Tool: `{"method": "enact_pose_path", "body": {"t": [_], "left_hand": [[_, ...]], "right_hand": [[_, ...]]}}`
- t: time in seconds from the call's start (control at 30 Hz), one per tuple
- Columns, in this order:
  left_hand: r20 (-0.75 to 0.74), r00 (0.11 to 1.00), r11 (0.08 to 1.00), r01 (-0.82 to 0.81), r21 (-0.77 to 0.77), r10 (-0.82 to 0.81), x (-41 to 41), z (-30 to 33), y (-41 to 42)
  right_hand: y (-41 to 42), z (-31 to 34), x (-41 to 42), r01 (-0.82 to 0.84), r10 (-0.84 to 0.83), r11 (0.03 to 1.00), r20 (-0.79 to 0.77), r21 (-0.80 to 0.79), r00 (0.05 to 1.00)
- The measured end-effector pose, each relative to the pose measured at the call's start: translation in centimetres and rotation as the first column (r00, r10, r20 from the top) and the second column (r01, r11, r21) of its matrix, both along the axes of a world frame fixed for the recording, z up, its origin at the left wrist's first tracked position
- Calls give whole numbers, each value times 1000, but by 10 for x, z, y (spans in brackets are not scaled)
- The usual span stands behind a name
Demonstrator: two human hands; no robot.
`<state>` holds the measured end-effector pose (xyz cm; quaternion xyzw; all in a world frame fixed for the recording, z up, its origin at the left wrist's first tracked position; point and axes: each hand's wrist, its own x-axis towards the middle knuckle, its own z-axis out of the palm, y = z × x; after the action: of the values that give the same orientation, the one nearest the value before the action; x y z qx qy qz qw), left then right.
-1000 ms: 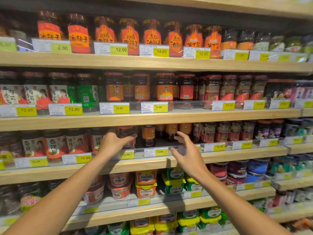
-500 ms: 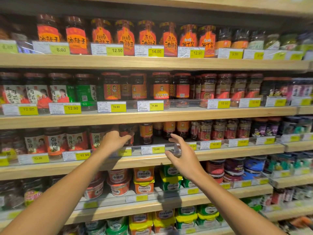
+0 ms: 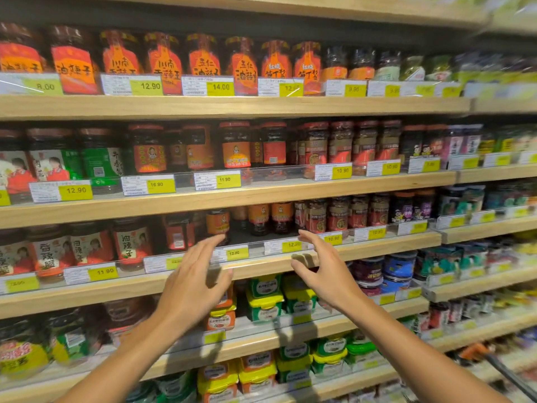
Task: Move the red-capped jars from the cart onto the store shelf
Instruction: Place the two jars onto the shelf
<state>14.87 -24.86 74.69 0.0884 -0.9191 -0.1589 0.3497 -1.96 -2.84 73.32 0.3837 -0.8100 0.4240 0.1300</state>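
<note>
Pale wood-grain shelf boards (image 3: 203, 209) run across the whole view, each fronted by a clear plastic rail with white-and-yellow price tags (image 3: 76, 191). At far left on the third board stand wide glass jars with white-and-red picture labels (image 3: 130, 247); they are not the ones being stocked, as far as I can judge.

The left hand (image 3: 191, 283) hangs in front of that board's edge, its fingers (image 3: 207, 244) spread and slightly curled, holding nothing. Just beyond the fingertips, set back in a gap on the shelf, is a dark glass jar with a red label (image 3: 177, 234), and beside it an orange-labelled jar (image 3: 218, 223); their caps are hidden by the board above, so I cannot tell the cap colour there. On the board above, similar dark glass jars with red screw caps and orange portrait labels (image 3: 236, 145) show the type plainly: squat, round-shouldered, contents dark and oily.

The right hand (image 3: 327, 274) is also empty, thumb and fingers (image 3: 308, 237) apart in a loose open curve, near the rail but apparently not touching it. Further right sit narrower jars with brown-red labels (image 3: 338, 213).

The cart is barely seen; only a blurred orange-and-black handle (image 3: 482, 354) shows at lower right.

Such jars would likely be heavy for their size, rigid, smooth and breakable. Gripping round the body below the cap seems safest, setting each down upright behind the rail.
</note>
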Motion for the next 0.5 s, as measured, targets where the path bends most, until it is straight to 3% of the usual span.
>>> {"method": "enact_pose_path", "body": {"t": [0.27, 0.5], "left_hand": [[235, 944, 947, 273, -168, -231, -55, -33, 74], [313, 871, 872, 449, -197, -378, -95, -66, 144]], "right_hand": [[92, -28, -5, 119, -119, 991, 5, 68, 993], [176, -62, 1, 242, -258, 954, 72, 178, 964]]}}
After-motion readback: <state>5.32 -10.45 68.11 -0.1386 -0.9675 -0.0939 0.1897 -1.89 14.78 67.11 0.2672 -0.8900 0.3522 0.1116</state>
